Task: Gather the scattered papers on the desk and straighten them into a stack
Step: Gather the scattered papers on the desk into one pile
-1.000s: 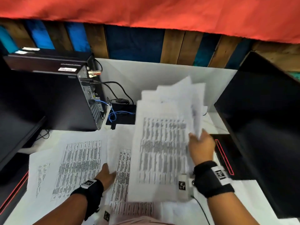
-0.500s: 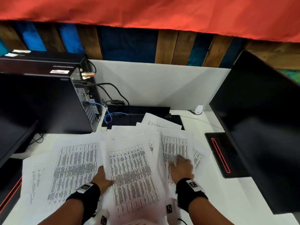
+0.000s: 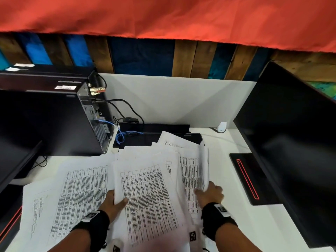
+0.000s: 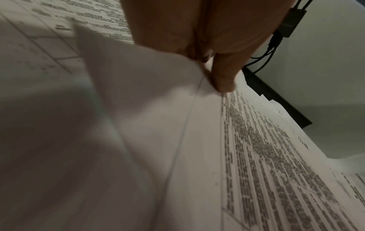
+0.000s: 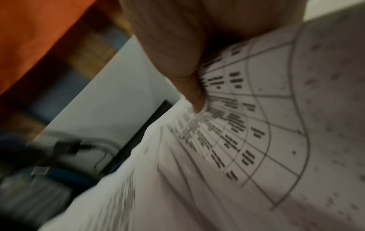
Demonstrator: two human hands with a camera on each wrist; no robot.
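Several printed sheets lie overlapping on the white desk (image 3: pixel 245 224). A loose pile of papers (image 3: pixel 149 197) sits in the middle. My left hand (image 3: pixel 116 200) grips the pile's left edge, thumb on top and fingers underneath; the left wrist view shows the left hand (image 4: pixel 217 75) pinching a sheet's edge (image 4: pixel 158 96). My right hand (image 3: pixel 209 195) holds the pile's right edge, where the sheets curl upward (image 3: pixel 203 166). In the right wrist view my thumb (image 5: pixel 189 87) presses on a bent table-printed sheet (image 5: pixel 256 125). Two more sheets (image 3: pixel 78 197) lie spread to the left.
A black computer tower (image 3: pixel 54 120) with cables (image 3: pixel 123 135) stands at the back left. A black monitor (image 3: pixel 291 151) and its base (image 3: pixel 251 179) fill the right. A flat black device (image 3: pixel 154 135) lies behind the papers. Another screen's edge (image 3: pixel 14 155) is at far left.
My right hand brought the raised bundle down onto the middle sheets, then moved to their right edge and curled it up. My left thumb moved over the pile's left edge.
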